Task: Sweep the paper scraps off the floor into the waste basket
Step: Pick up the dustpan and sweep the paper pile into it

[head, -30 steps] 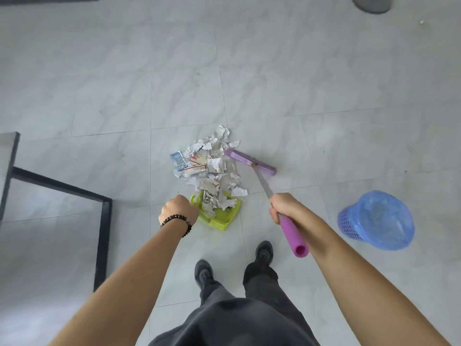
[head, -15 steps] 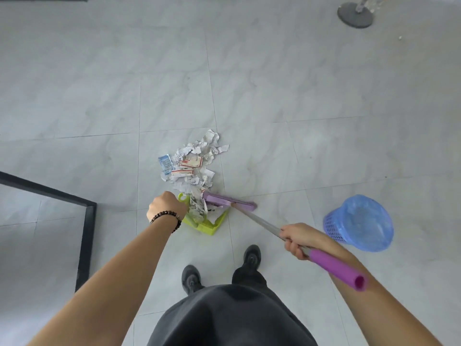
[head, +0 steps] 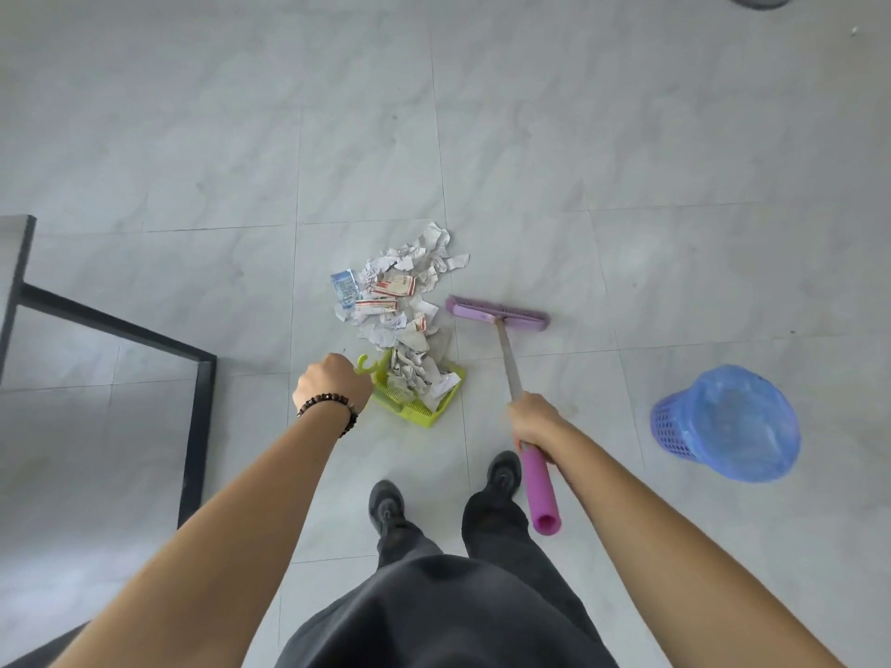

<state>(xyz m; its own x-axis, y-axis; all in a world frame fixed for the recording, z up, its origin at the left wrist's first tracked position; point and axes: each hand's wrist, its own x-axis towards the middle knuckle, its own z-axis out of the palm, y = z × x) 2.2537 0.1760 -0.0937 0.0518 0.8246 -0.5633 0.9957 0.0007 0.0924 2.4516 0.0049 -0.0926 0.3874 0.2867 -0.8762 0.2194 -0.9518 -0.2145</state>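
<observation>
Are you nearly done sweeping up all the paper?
Partly. Done: the paper scraps sit in one pile, some on the green dustpan. In hand: left hand holds the dustpan, right hand the purple broom. Left: most scraps lie on the floor; the waste basket looks empty.

1. There is a single view, from a wide-angle camera on the person's head. It sits high above the floor (head: 627, 137) and looks steeply down and a little forward.
2. Both forearms enter from the bottom corners. The left hand (head: 332, 385), on a dustpan (head: 419, 412), and the right hand (head: 533, 419), on a broom (head: 540, 489), lie near mid-frame.
3. The shoes (head: 385, 503) sit low in the centre and the waste basket (head: 723, 421) near the right edge.
</observation>
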